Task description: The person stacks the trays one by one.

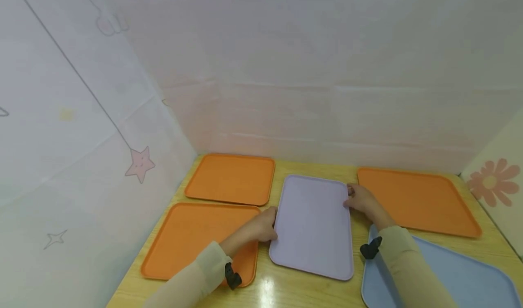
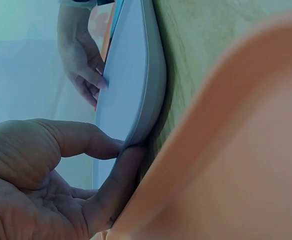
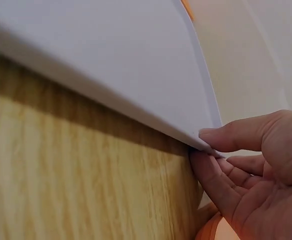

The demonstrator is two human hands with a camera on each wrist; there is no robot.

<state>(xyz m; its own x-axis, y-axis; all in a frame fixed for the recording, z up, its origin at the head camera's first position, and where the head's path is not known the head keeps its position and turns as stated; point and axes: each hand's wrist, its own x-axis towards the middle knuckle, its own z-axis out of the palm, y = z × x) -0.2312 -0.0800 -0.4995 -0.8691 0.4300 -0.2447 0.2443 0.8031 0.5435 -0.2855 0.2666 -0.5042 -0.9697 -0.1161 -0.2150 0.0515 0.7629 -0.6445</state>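
Note:
A light purple tray (image 1: 312, 226) lies lengthwise between both hands in the middle of the wooden table. The left hand (image 1: 263, 226) pinches its left rim, thumb on top and a finger under the edge, as the left wrist view of the hand (image 2: 61, 175) shows. At the tray's far right corner the right hand (image 1: 361, 199) grips the rim. Close up in the right wrist view, the thumb of that hand (image 3: 266, 165) presses on the upper face of the purple tray (image 3: 111, 60) while fingers curl beneath, and a shadow runs along the table under its edge.
Two orange trays lie on the left, one far (image 1: 230, 178) and one near (image 1: 196, 235), the near one partly under the left forearm. Another orange tray (image 1: 416, 201) is at the far right. A blue tray (image 1: 461, 271) sits near right, below the right forearm. Cloth-covered walls (image 1: 286, 95) surround the table.

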